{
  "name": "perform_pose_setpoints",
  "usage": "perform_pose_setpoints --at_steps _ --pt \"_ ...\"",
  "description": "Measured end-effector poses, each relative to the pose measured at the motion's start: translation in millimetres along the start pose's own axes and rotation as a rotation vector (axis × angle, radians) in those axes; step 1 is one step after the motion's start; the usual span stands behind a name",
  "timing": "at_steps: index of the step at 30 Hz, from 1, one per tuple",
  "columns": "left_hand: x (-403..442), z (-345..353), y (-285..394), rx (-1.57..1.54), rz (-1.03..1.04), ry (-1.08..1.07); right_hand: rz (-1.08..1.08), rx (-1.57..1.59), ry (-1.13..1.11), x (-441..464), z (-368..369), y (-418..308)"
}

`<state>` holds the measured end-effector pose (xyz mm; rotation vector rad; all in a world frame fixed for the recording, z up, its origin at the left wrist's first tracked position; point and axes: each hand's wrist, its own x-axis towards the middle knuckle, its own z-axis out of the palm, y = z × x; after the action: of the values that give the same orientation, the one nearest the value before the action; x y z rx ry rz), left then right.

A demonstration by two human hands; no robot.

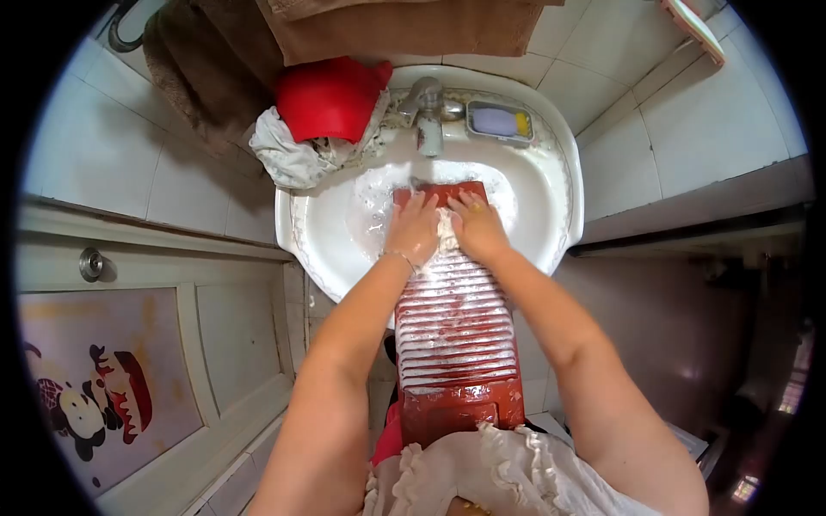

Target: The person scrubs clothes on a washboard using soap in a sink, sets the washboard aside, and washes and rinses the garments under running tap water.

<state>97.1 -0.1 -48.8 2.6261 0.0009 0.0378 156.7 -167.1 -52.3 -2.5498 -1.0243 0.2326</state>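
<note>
A reddish-brown washboard [456, 322] leans from my waist into the white sink, its ridges coated in suds. Near its upper end, a bunched cream cloth [446, 232] shows between my hands, partly hidden beneath them. My left hand [413, 230] lies palm down over the cloth's left side, fingers stretched toward the faucet. On the other side, my right hand [477, 228] is also palm down, fingers spread, against the cloth's right edge. The fingertips of both hands rest near the board's red top [465, 187]. How much cloth lies under the palms is hidden.
Soapy water fills part of the sink [323, 241]. Behind it are a faucet [428, 129] and a soap dish [500, 123]. A red cloth [331, 99] and a white cloth [288, 155] sit on the left rim. Brown towels [413, 30] hang above; a door [232, 335] stands left.
</note>
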Motion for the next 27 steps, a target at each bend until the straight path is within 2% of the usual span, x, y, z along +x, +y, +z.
perform_pose_setpoints --at_steps 1,2,3,4,5,6,7,9,10,12,13,14,15,16,17,18,19,21,23,25,27 --pt "-2.5 -6.6 4.6 -0.159 -0.024 -0.106 0.019 0.024 0.000 1.4 2.5 0.1" --pt "-12.0 -7.5 9.3 -0.324 -0.055 -0.224 0.010 0.112 -0.142 -17.2 -10.0 -7.4" --pt "-43.3 10.7 0.5 -0.354 0.153 -0.183 -0.004 0.201 -0.281 -43.8 -32.0 -21.3" --pt "-75.4 -30.2 35.7 -0.467 0.243 -0.189 -0.142 0.209 -0.254 -82.2 -48.7 -33.6" --pt "-116.3 -7.5 26.9 -0.366 0.355 -0.167 -0.275 0.222 -0.228 -113.8 -60.5 -42.6" --pt "-134.8 -43.9 52.4 -0.303 0.376 -0.237 -0.271 0.232 -0.241 -122.2 -68.5 -44.9" --pt "-133.2 -36.2 47.0 -0.314 0.355 -0.245 -0.277 0.235 -0.295 -129.7 -74.3 -46.0" --pt "-99.7 -23.3 27.5 -0.362 0.490 -0.271 -0.291 0.149 -0.339 -114.6 -63.1 -32.3" --pt "-56.0 -60.0 41.5 -0.287 0.475 -0.468 -0.327 0.137 -0.217 -92.5 -30.8 -3.8" --pt "-7.4 -57.9 33.6 -0.203 0.260 -0.483 -0.056 0.018 -0.199 -15.0 -21.5 8.2" --pt "4.9 -44.4 28.9 -0.176 0.187 -0.490 -0.057 0.019 -0.196 -2.9 -8.8 6.3" --pt "12.8 14.1 6.9 0.018 0.129 0.028 0.030 -0.017 -0.120 10.8 3.3 5.3" --pt "20.7 41.4 -8.3 0.213 0.069 0.546 0.117 -0.048 -0.041 22.2 7.8 4.0" --pt "3.9 20.4 0.8 -0.174 -0.063 0.144 0.095 0.124 -0.202 12.7 -9.1 0.4" --pt "-27.2 -11.6 20.3 -0.295 0.134 0.042 0.078 0.300 -0.373 -14.1 -34.8 -8.0" --pt "-56.4 -29.8 34.3 -0.410 0.336 -0.053 -0.135 0.274 -0.240 -51.8 -52.0 -19.1" --pt "-90.0 -40.0 49.4 -0.378 0.344 -0.119 -0.341 0.250 -0.105 -91.1 -64.3 -31.8" --pt "-144.5 -51.7 72.2 -0.380 0.308 -0.284 -0.360 0.437 -0.205 -132.0 -83.1 -48.1" --pt "-117.5 -40.3 59.9 -0.415 0.353 -0.305 -0.335 0.394 -0.204 -117.4 -58.5 -35.8" --pt "-57.0 -37.3 38.6 -0.443 0.382 -0.294 -0.274 0.254 -0.111 -71.0 -23.6 -12.4" --pt "-9.6 -2.3 10.2 -0.082 0.180 -0.114 -0.037 0.130 0.032 -4.5 -10.8 -6.6"
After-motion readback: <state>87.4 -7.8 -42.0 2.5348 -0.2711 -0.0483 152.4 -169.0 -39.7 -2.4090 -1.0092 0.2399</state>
